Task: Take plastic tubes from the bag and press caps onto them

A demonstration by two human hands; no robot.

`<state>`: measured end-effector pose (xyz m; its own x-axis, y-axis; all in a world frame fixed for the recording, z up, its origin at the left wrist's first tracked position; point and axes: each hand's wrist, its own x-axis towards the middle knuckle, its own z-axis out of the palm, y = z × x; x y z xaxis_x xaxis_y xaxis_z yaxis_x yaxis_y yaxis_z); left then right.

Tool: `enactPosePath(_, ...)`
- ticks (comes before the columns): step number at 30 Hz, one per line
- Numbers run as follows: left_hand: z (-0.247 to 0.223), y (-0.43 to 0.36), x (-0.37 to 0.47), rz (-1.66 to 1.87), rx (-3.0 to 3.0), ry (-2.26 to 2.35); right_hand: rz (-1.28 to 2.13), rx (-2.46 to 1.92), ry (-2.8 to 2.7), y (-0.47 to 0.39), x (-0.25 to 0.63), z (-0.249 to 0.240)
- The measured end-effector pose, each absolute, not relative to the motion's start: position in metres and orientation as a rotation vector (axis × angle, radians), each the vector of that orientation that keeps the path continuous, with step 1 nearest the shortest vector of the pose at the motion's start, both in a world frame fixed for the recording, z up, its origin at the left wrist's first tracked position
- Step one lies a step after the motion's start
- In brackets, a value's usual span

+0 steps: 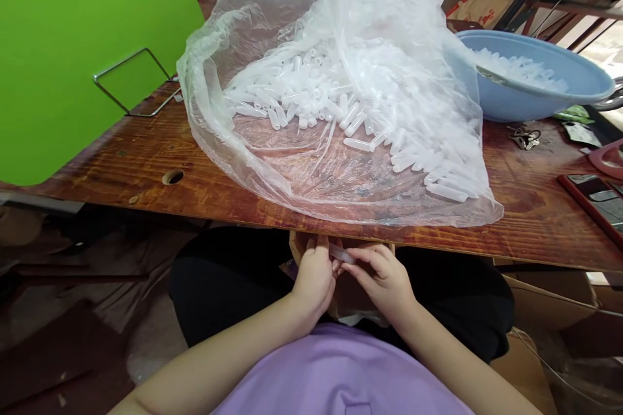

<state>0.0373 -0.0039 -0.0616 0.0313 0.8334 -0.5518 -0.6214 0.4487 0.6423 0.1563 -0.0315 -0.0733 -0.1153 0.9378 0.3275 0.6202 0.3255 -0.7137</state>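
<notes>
Just under the table's front edge, my two hands meet over my lap around a small translucent white plastic tube (339,252). My left hand (316,275) is closed around the tube's left end, and its fingertips are partly hidden. Thumb and fingers of my right hand (382,275) pinch the right end. On the table in front lies a large clear plastic bag (302,204), opened toward me. Inside it sits a heap of similar white tubes (311,87). Below my hands is a brown cardboard box (350,298), partly covered by them.
A blue basin (525,94) with more white tubes stands at the right. Keys (524,137) and a phone in a red case (596,204) lie near it. At the left is a bright green panel (92,45) with a metal wire stand (139,84). The wooden table (121,168) has a round hole.
</notes>
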Motion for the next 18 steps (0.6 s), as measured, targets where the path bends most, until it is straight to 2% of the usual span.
enactPosePath(6,-0.064,-0.009,0.04,1.091,0.332,1.064,0.963,-1.853,-1.721,-0.032,0.16,-0.076)
enactPosePath(11,-0.067,-0.008,0.04,1.103,0.352,1.107,0.693,-1.693,-1.942,-0.038,0.164,-0.086)
enactPosePath(15,-0.072,-0.008,0.04,1.086,0.349,1.124,0.85,-1.731,-1.888,-0.04,0.161,-0.091)
enactPosePath(18,-0.074,-0.009,0.04,1.089,0.352,1.128,0.805,-1.726,-1.868,-0.039,0.157,-0.087)
